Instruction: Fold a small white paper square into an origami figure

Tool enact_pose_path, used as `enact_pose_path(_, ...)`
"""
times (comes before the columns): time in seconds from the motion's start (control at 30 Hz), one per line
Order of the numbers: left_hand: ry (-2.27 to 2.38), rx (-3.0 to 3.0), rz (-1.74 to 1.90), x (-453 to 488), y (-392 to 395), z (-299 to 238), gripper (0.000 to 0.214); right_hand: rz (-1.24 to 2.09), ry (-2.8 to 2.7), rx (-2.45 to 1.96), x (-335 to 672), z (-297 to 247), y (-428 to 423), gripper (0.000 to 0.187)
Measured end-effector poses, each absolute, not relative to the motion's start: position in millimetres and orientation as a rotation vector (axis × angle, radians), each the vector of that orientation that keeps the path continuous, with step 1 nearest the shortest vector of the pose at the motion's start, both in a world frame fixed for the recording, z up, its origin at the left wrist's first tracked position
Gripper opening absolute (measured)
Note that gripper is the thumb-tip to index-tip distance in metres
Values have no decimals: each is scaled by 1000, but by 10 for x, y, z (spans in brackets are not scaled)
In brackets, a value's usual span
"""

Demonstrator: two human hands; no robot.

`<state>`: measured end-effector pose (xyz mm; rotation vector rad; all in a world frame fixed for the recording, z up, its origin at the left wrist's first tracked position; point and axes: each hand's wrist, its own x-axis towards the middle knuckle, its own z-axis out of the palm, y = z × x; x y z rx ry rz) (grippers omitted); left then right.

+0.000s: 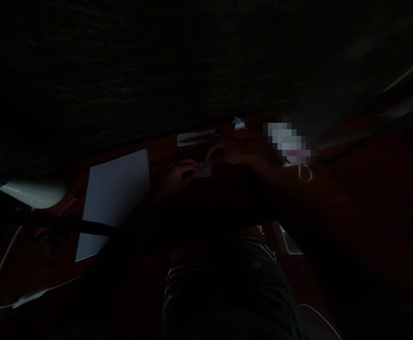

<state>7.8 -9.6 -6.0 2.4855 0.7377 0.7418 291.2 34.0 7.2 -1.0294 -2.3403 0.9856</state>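
The picture is very dark. A small pale piece of paper [205, 170] lies between my two hands, slightly creased as far as I can make out. My left hand [179, 175] is closed, its thumb and fingers pinching the left side of the paper. From the upper right my right hand [230, 151] reaches in with bent fingers, the tips at the paper's top edge. Just beyond the hands is a white strip [196, 138] with a dark, pointed, blade-like thing [192, 140] on it. A crumpled or folded white scrap [238, 123] lies behind my right hand.
On the left lies a large white sheet [117, 193], crossed by a dark band. Beside it stands a white lamp-like shade [36, 192] with a pale cord [1, 269]. A blurred-out pale object [286, 139] and a white loop [305, 174] are at the right.
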Motion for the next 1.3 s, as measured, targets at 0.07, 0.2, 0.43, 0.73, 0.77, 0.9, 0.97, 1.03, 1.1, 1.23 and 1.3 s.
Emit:
enact_pose_path(0.07, 757, 2487, 744, 77, -96, -59, 18, 987, -2342, -1030, 2909, 88, 329, 12)
enact_pose_path(0.2, 731, 2541, 714, 87, -74, -88, 18, 974, -2354, -1046, 2910, 100, 325, 17)
enact_pose_path(0.43, 758, 2662, 612, 106, -76, -93, 26, 968, -2342, -1016, 2913, 50, 349, 17)
enact_pose_path(0.73, 758, 2754, 504, 114, -98, -39, 30, 978, -2329, -1047, 2905, 63, 330, 19)
enact_pose_path(0.77, 758, 2752, 499, 116, -96, -39, 31, 972, -2333, -1054, 2902, 69, 328, 19)
enact_pose_path(0.9, 756, 2757, 496, 125, -97, -38, 31, 925, -2362, -1099, 2880, 117, 296, 21)
enact_pose_path(0.97, 759, 2757, 496, 127, -101, -33, 31, 894, -2373, -1158, 2857, 157, 264, 22)
enact_pose_path(1.03, 759, 2762, 487, 127, -104, -26, 30, 857, -2391, -1245, 2826, 207, 223, 25)
enact_pose_path(1.1, 751, 2774, 472, 124, -106, -18, 30, 803, -2425, -1340, 2790, 267, 173, 28)
enact_pose_path(1.23, 733, 2805, 459, 121, -109, -8, 29, 687, -2494, -1494, 2713, 405, 63, 29)
enact_pose_path(1.3, 727, 2812, 477, 121, -109, -9, 27, 670, -2477, -1553, 2682, 467, 17, 30)
